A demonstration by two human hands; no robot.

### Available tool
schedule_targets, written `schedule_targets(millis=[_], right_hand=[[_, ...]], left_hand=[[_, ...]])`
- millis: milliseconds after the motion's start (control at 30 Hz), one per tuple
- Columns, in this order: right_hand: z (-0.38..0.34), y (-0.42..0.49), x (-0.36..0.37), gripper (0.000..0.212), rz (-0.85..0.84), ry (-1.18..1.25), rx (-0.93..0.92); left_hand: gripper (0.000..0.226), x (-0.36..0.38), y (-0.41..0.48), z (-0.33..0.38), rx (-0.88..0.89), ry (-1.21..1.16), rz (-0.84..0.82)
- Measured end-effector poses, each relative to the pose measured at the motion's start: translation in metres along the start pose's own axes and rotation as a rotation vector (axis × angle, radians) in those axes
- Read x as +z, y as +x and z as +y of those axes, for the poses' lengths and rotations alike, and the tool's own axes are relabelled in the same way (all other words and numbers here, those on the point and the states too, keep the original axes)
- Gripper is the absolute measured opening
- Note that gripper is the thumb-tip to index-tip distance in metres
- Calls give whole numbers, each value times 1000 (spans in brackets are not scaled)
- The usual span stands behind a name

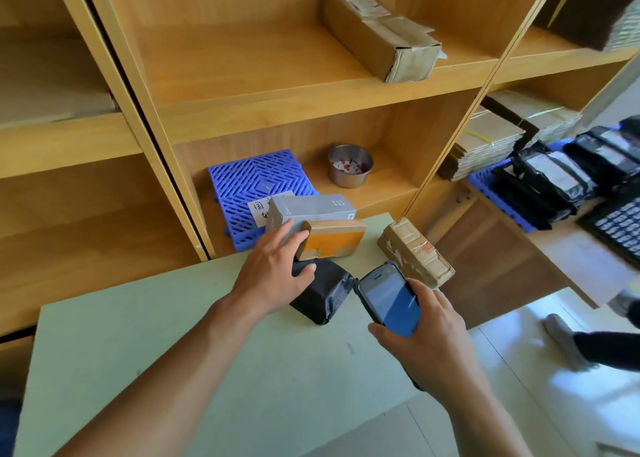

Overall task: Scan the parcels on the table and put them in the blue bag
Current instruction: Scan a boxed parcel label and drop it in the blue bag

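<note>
Several parcels lie at the far edge of the pale green table (173, 370). A black plastic-wrapped parcel (327, 295) sits nearest, with my left hand (277, 266) resting on its left end, fingers stretched toward a small brown and orange box (334, 238). Behind that box stands a grey box (311, 209). A taped cardboard parcel (414, 250) lies tilted at the right. My right hand (426, 332) grips a scanner phone (389, 299) with a lit blue screen, just right of the black parcel. No blue bag is in view.
Wooden shelves (277, 96) rise behind the table, holding a long cardboard box (381, 34), a metal bowl (349, 166) and a blue plastic grid (256, 186). Black parcels (554, 176) and flat cartons (491, 141) sit at the right. A person's shoe (564, 339) is on the floor.
</note>
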State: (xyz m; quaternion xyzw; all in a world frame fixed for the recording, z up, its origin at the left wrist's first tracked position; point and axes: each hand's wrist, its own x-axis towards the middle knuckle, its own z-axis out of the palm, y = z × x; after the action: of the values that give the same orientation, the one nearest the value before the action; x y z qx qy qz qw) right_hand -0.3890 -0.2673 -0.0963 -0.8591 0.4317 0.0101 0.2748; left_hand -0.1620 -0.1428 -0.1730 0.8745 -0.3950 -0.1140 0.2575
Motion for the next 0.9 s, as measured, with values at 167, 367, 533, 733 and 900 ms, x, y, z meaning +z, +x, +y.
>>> schedule_targets(millis=[167, 367, 533, 733, 900], right_hand=[[0, 45, -2, 91, -41, -26, -7], [25, 96, 4, 90, -150, -55, -28], [64, 141, -1, 92, -180, -32, -2], [106, 179, -17, 91, -140, -10, 39], [112, 195, -17, 90, -181, -6, 0]], left_hand=[[64, 22, 40, -4, 7, 26, -43], [66, 62, 92, -3, -25, 106, -148], [65, 94, 131, 5, -60, 157, -201], [72, 133, 134, 6, -82, 338, -286], [53, 138, 120, 14, -113, 383, -112]])
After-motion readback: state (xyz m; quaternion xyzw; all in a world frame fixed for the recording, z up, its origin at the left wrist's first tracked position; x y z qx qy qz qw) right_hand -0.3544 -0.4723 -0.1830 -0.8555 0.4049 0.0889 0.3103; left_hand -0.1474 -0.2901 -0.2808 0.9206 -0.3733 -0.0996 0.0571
